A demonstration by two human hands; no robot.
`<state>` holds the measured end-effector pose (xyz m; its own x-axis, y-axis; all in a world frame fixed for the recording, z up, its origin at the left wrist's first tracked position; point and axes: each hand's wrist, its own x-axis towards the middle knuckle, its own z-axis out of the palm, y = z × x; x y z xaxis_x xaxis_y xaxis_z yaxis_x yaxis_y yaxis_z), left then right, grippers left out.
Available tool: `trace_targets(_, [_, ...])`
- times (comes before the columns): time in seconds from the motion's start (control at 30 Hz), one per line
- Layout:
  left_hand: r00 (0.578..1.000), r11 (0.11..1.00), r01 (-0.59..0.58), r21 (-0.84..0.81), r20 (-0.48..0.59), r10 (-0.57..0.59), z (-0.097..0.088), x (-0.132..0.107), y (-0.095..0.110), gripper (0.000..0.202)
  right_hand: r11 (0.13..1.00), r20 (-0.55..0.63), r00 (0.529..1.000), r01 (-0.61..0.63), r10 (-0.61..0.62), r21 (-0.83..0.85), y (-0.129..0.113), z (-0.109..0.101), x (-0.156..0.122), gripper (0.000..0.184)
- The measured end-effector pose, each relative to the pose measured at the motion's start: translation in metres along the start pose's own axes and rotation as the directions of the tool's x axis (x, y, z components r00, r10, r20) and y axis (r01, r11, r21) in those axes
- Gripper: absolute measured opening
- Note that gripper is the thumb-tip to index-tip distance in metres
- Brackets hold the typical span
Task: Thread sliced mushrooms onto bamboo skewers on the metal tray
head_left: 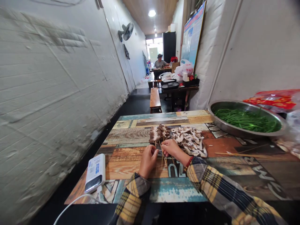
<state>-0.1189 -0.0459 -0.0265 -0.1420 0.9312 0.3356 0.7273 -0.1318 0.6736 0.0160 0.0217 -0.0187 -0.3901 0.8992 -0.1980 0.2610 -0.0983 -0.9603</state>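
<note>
My left hand (149, 160) is closed, with thumb and fingers pinched on a bamboo skewer below the skewered mushroom slices (160, 132). Just right of it, my right hand (172, 148) has its fingertips closed at another thin bamboo skewer (162, 160); its fingers partly cover the spot. Several skewer ends point toward me between and beneath the hands. The threaded slices lie side by side on the patterned table (131, 155), beyond my fingers. Against them on the right spreads a loose pile of sliced mushrooms (190, 140), partly behind my right wrist.
Loose bamboo skewers (231, 154) lie at the right. A steel basin (212, 116) of green chives (246, 120) stands behind them, by a red plastic package (273, 99). A white power bank (95, 172) with a cable sits at the left. Farther back are a bench (155, 97) and a seated person (160, 63).
</note>
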Motion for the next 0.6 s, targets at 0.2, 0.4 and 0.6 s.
trace_targets(0.2, [1.0,1.0,0.003,0.017,-0.014,-0.002,-0.006,-0.001,-0.006,0.02,0.997,-0.002,0.999,0.051,-0.051,-0.049,0.0,-0.026,-0.019,0.018])
trace_targets(0.4, [0.998,0.999,-0.018,0.046,-0.051,0.02,-0.013,-0.004,0.001,0.018,0.864,-0.03,0.975,0.178,-0.218,-0.471,0.003,-0.058,-0.051,0.026])
trace_targets(0.6, [0.995,0.994,-0.1,0.046,-0.022,0.101,-0.002,-0.006,0.008,0.019,0.654,0.066,0.969,0.209,-0.237,-0.727,-0.011,-0.037,-0.066,0.031])
